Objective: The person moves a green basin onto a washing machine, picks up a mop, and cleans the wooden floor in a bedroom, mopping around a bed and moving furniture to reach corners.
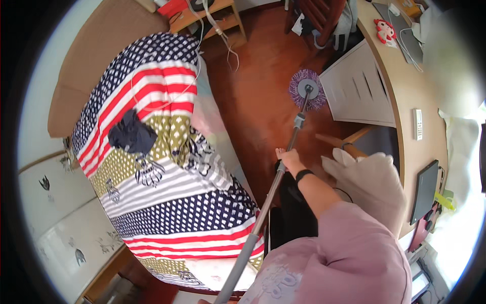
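Observation:
A spin mop with a grey pole (pixel 261 218) runs diagonally from the lower edge to the floor ahead. Its round head (pixel 308 90), fringed in purple and white, rests on the floor against the white drawer cabinet. My right hand (pixel 290 159) is closed around the middle of the pole, a black band on its wrist. At the bottom edge only a sliver of my left hand (pixel 203 302) shows, beside the upper end of the pole and seemingly wrapped round it; most of it is cut off.
Left of me is a bed with a patterned quilt (pixel 177 213) and a dark cloth (pixel 132 133). The drawer cabinet (pixel 354 86) and desk (pixel 405 88) stand right, a cushioned chair (pixel 372 182) closer. A small wooden table (pixel 217 20) with hanging cables and a dark red chair (pixel 321 20) are at the back.

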`<state>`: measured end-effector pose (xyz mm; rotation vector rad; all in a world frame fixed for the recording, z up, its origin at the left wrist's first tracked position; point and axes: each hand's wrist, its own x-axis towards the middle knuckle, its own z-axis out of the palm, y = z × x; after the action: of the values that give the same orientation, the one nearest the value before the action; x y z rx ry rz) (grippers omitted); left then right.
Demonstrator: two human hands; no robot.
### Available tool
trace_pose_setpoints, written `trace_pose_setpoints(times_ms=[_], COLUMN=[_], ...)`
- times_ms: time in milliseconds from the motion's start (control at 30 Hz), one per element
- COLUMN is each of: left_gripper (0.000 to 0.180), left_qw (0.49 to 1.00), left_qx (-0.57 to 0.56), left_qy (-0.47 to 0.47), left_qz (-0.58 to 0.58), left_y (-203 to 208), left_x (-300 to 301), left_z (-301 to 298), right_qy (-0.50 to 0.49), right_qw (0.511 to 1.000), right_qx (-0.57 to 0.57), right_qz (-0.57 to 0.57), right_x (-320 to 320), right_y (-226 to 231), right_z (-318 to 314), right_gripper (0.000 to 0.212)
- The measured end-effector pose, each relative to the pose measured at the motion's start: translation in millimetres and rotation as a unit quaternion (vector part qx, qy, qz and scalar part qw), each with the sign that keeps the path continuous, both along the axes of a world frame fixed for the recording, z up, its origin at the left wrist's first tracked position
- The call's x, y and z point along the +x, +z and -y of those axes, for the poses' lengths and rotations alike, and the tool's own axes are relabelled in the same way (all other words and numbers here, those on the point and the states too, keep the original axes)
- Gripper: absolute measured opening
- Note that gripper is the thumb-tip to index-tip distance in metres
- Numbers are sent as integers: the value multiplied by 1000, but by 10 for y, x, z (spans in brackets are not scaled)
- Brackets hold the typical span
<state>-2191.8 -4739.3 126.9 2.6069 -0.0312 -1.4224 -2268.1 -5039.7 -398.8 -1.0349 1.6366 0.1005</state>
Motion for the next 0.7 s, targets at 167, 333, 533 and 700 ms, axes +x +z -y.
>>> trace_pose_setpoints(times_ms=[167, 333, 533, 700], left_gripper=[21, 22, 35, 30], left_qw=[966, 860, 825, 851], left_qx=[13, -1, 98, 11], left_qy=[173, 331, 187, 186], left_qz=[192, 389, 523, 492], left_y=[205, 819, 1132, 749], left_x=[-618, -1117, -945, -787], left_z=[-1556, -2168, -1937, -1279], right_qy=[39, 125, 30, -83], right_qw=[998, 987, 963, 968], right_qx=[39, -23, 198, 173], right_qz=[-4, 100, 179, 159], right_x=[378, 554, 567, -92], right_y=[602, 946, 1397, 930], right_z=[-1298, -2581, -2695, -1906], right_gripper=[26, 29, 28, 16])
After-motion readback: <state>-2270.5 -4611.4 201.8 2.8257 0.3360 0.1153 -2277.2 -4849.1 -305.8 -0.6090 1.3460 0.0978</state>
